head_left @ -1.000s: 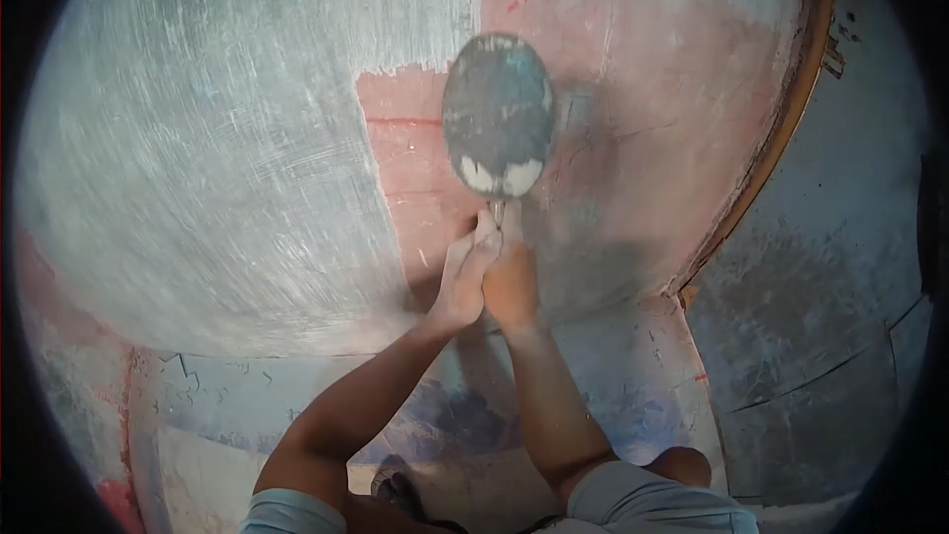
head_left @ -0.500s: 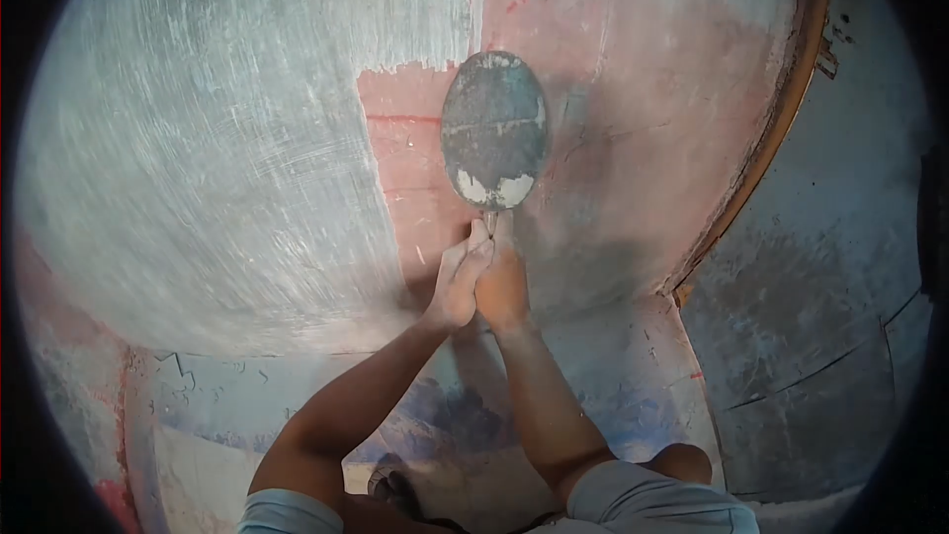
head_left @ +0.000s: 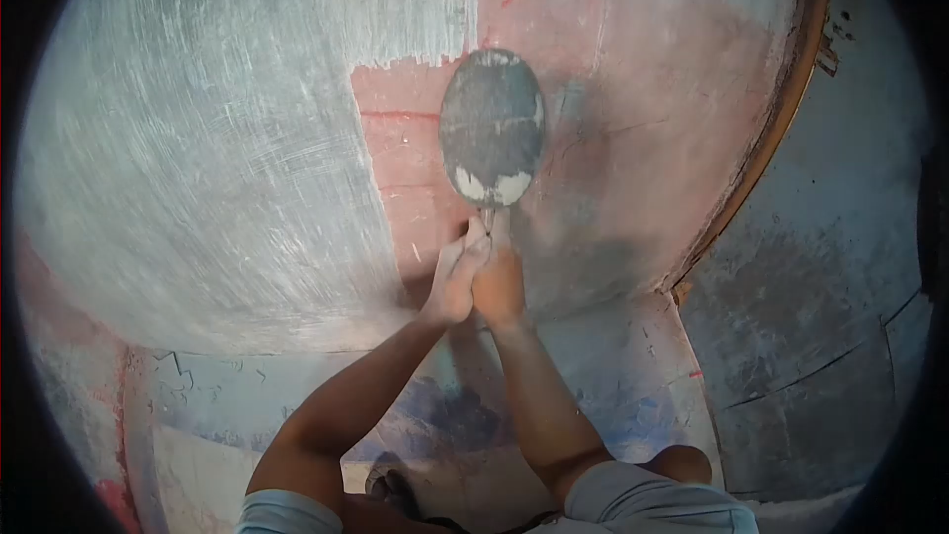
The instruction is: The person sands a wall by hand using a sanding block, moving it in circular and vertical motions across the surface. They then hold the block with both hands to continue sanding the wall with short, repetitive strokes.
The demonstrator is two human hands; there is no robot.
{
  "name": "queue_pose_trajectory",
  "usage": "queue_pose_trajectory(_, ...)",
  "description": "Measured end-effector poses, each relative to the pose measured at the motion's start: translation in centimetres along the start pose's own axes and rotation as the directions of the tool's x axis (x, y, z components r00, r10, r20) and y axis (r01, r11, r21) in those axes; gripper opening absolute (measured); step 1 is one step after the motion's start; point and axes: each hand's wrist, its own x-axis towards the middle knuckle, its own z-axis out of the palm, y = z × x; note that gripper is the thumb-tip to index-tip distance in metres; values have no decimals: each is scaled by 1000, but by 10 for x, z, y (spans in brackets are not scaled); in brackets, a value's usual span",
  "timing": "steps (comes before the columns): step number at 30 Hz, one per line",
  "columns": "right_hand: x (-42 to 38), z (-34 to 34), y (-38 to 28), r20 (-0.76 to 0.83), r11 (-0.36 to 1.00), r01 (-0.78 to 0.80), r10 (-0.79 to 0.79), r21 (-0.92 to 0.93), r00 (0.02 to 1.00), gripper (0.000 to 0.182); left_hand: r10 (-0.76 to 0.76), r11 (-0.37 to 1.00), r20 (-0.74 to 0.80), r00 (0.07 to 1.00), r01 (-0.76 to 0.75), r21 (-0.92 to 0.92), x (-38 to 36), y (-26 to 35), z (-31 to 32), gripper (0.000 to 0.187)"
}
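Note:
Both hands grip one tool held up against a wall. My left hand (head_left: 452, 279) and my right hand (head_left: 499, 277) are pressed together around its thin handle. The tool is an oval trowel (head_left: 492, 127), dark grey with white plaster smeared along its lower edge. Its blade lies flat on the pink part of the wall (head_left: 415, 148), just right of the grey plastered area (head_left: 217, 138). The handle itself is mostly hidden inside my fingers.
A brown frame edge (head_left: 781, 119) runs down the right side of the wall. Beyond it is a grey-blue stained surface (head_left: 820, 316). Below the wall lies a worn, paint-marked floor (head_left: 455, 415), with my knees at the bottom of the view.
The trowel first slid down the wall, then rose slightly and shifted left with both hands. The grip stayed the same throughout.

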Motion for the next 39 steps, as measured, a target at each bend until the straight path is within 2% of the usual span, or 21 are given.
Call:
queue_pose_trajectory(3,7,-10,-8,54,994,-62,58,88,997,48,110,993,16,994,-110,28,7,13,2,32)
queue_pose_trajectory(5,38,-15,-18,7,987,149,-149,-56,989,47,134,990,-39,990,-132,41,31,45,14,33)
queue_pose_trajectory(6,57,-18,-27,3,986,154,-154,-60,988,47,154,988,-102,983,-150,49,44,61,19,34)
queue_pose_trajectory(8,82,-21,-44,-179,919,384,-394,-93,901,45,114,993,-131,985,-112,23,63,87,21,35)
queue_pose_trajectory(10,80,-20,-53,-202,934,352,-358,-66,912,45,79,997,-161,984,-80,0,67,85,15,36)
queue_pose_trajectory(12,69,-19,-51,-223,948,318,-318,-37,922,45,258,962,-41,965,-252,104,58,52,3,36)
queue_pose_trajectory(14,36,-11,-29,-11,999,-5,4,-49,1000,46,235,966,-56,970,-226,127,32,33,5,36)
queue_pose_trajectory(16,4,-2,-6,15,999,-32,32,29,999,48,208,969,-75,975,-195,150,10,14,6,37)
queue_pose_trajectory(17,-2,3,4,39,993,-57,53,107,998,49,115,992,-59,992,-112,61,3,5,5,37)
queue_pose_trajectory(19,3,3,-1,-18,991,36,-34,127,999,49,23,999,-40,999,-24,-22,4,11,5,37)
queue_pose_trajectory(21,26,-9,-15,-5,993,115,-115,-34,993,30,304,941,-46,951,-293,170,28,23,5,38)
queue_pose_trajectory(22,46,-18,-27,48,980,164,-160,-112,986,44,305,940,-43,951,-293,172,37,40,11,38)
queue_pose_trajectory(24,71,-37,-75,4,986,149,-149,-71,989,43,144,985,-227,963,-116,131,50,78,23,40)
queue_pose_trajectory(28,67,-26,-72,-122,977,213,-215,-24,969,39,106,994,-199,974,-98,47,60,74,7,43)
queue_pose_trajectory(29,59,-15,-51,-123,976,217,-219,-26,968,39,162,981,-145,976,-143,134,49,55,-1,43)
queue_pose_trajectory(32,18,3,-10,-31,982,178,-180,-57,983,38,227,955,-75,971,-207,214,11,36,4,41)
queue_pose_trajectory(34,0,-9,-28,2,1000,0,0,31,1000,39,114,992,-51,992,-111,52,1,28,5,37)
queue_pose_trajectory(35,6,-8,-25,-38,992,87,-84,87,996,33,222,942,-76,972,-193,276,1,26,4,38)
queue_pose_trajectory(36,16,-13,-28,-35,993,82,-79,87,996,33,217,942,-78,973,-189,276,6,30,3,38)
queue_pose_trajectory(38,45,-24,-42,-61,952,281,-290,-119,955,30,190,920,-68,979,-154,361,30,45,-2,40)
queue_pose_trajectory(39,56,-33,-60,-64,953,279,-288,-122,955,30,189,920,-64,980,-154,359,44,61,3,40)
